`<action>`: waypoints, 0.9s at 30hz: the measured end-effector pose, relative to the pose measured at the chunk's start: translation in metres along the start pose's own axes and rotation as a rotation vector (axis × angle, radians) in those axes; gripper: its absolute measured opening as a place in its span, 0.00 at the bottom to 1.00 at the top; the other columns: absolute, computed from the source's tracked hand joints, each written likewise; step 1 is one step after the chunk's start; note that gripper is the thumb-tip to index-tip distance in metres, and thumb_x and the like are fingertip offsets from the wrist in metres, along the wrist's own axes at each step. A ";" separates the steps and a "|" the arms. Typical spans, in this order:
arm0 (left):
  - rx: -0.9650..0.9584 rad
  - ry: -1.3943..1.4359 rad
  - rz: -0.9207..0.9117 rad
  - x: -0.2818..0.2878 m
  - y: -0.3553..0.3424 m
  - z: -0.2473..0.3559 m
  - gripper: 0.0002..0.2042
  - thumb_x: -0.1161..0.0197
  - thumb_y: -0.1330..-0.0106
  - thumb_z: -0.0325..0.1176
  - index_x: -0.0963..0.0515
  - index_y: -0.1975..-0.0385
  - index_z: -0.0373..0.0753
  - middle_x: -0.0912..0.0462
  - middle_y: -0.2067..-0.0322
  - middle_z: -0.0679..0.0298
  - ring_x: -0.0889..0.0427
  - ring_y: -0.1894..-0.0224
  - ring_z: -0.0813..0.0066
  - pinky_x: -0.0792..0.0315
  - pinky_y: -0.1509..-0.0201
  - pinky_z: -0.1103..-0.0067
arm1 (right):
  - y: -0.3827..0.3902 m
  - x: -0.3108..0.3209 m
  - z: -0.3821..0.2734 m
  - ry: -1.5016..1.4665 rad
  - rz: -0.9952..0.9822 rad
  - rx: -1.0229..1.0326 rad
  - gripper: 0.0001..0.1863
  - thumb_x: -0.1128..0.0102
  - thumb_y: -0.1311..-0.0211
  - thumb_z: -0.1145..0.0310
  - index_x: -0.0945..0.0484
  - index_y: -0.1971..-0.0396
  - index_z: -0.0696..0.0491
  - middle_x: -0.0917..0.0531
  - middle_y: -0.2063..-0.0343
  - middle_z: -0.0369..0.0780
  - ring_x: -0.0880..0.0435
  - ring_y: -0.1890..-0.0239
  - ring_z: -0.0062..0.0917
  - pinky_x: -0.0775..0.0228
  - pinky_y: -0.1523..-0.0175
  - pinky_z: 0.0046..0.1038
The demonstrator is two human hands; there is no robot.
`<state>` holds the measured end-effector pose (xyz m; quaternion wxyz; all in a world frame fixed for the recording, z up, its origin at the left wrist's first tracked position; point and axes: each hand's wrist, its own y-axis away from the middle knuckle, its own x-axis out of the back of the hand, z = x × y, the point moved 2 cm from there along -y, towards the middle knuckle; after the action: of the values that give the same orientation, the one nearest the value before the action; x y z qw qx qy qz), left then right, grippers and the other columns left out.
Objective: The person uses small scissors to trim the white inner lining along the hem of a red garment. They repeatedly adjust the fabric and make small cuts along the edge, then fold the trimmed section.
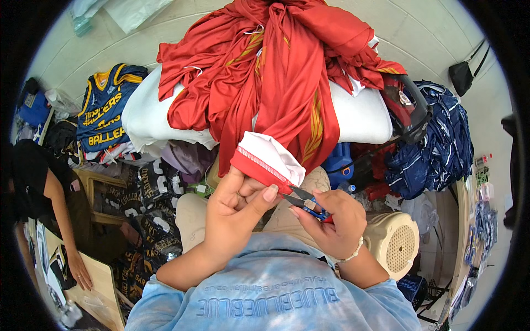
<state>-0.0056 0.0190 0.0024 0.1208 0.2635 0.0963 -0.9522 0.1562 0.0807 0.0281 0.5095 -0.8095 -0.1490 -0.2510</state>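
My left hand [237, 209] grips a folded piece of white fabric with a red, white-stitched band [259, 168], pinched between thumb and fingers just above my lap. My right hand [337, 220] holds small thread snips [305, 202] with dark blades and blue handles; their tips are at the right end of the red band, near my left thumb. Whether the blades touch the fabric is hard to tell. A large heap of red garments [292, 83] with yellow stripes lies over a white padded surface [361, 116] in front of me.
Dark garments with yellow lettering [102, 110] are piled left; navy garments [428, 160] right. A beige plastic stool [400, 245] stands by my right side. At lower left a co-worker's hand [83, 276] rests on a light wooden board [102, 300]. A black bag [461, 77] hangs at the right wall.
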 end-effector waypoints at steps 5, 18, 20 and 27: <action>-0.037 -0.003 -0.009 -0.006 0.001 0.000 0.25 0.45 0.34 0.21 0.42 0.37 0.33 0.23 0.51 0.56 0.22 0.48 0.68 0.26 0.44 0.69 | -0.001 0.001 0.000 0.027 0.025 0.021 0.24 0.22 0.61 0.70 0.25 0.64 0.59 0.21 0.81 0.38 0.22 0.82 0.28 0.32 0.78 0.25; -0.084 -0.026 -0.012 -0.008 0.005 -0.002 0.22 0.47 0.34 0.16 0.40 0.40 0.27 0.21 0.53 0.57 0.23 0.49 0.76 0.32 0.43 0.80 | 0.006 -0.001 0.006 -0.191 -0.027 -0.212 0.22 0.25 0.55 0.71 0.27 0.61 0.59 0.22 0.76 0.38 0.25 0.78 0.22 0.34 0.74 0.22; -0.098 -0.005 -0.034 -0.008 0.005 -0.003 0.23 0.47 0.35 0.17 0.40 0.39 0.28 0.22 0.53 0.57 0.23 0.50 0.76 0.32 0.43 0.79 | 0.011 -0.010 0.011 -0.586 -0.001 -0.616 0.23 0.26 0.52 0.71 0.29 0.59 0.59 0.23 0.72 0.37 0.27 0.75 0.16 0.35 0.72 0.20; -0.041 0.064 -0.040 -0.001 -0.002 -0.007 0.23 0.45 0.34 0.21 0.38 0.39 0.31 0.22 0.53 0.60 0.23 0.50 0.75 0.30 0.45 0.79 | 0.005 -0.019 0.007 -0.424 -0.146 -0.440 0.13 0.30 0.48 0.71 0.25 0.67 0.56 0.24 0.76 0.34 0.30 0.76 0.12 0.38 0.71 0.17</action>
<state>-0.0020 0.0233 -0.0023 0.1042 0.2892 0.1250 -0.9434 0.1448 0.0849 0.0108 0.2603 -0.9218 -0.2516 -0.1387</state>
